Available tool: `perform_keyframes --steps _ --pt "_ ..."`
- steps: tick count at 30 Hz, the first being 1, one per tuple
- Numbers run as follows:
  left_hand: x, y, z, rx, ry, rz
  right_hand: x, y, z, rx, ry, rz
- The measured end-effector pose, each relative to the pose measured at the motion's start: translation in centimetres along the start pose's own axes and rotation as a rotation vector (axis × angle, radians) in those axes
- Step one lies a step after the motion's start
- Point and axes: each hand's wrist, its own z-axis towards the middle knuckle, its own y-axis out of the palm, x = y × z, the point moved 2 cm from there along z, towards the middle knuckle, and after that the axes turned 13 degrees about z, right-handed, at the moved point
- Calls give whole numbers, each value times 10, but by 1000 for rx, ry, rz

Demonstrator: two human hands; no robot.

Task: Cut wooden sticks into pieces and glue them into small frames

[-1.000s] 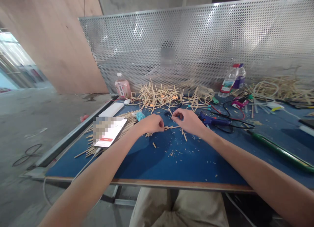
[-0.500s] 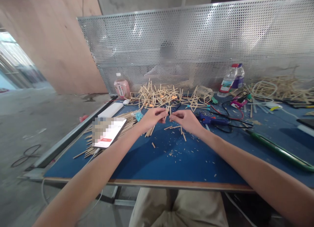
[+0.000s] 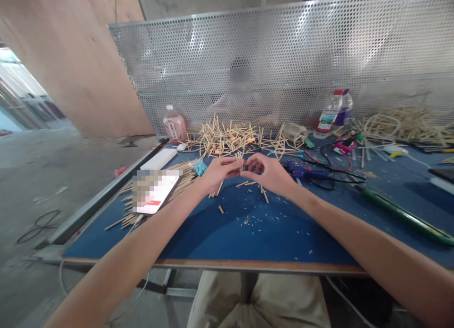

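My left hand (image 3: 223, 172) pinches a few short wooden sticks (image 3: 239, 162), held upright above the table. My right hand (image 3: 267, 173) meets them from the right, its fingers curled and thumb tip at their lower end; the exact contact is partly hidden. Under the hands, loose cut sticks (image 3: 265, 195) lie on the blue tabletop (image 3: 227, 238) among small chips. Behind the hands spreads a heap of short sticks (image 3: 227, 136). Longer sticks (image 3: 124, 219) lie to the left, partly beneath a phone (image 3: 159, 195).
A blue glue gun (image 3: 312, 173) with dark cables lies right of my right hand. Farther right is a long green tool (image 3: 407, 217). A pink bottle (image 3: 174, 124), a clear bottle (image 3: 328, 115) and a tipped plastic jar (image 3: 294, 133) stand or lie before the perforated metal screen (image 3: 213, 72).
My right hand has brought its stick against those in my left hand, and its fingers have spread a little. The sticks now stand close together. My left hand has barely moved.
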Motion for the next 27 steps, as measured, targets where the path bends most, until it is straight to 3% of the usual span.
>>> perform_keyframes --steps 6,21,27 --pt "1 2 -3 -19 -73 -29 -3 -6 -1 -141 -235 -159" --pt "1 5 -6 -102 -114 62 -1 -4 0 -164 -173 -117" --pt "2 7 -8 -108 -109 43 -4 -5 0 -195 -251 -118"
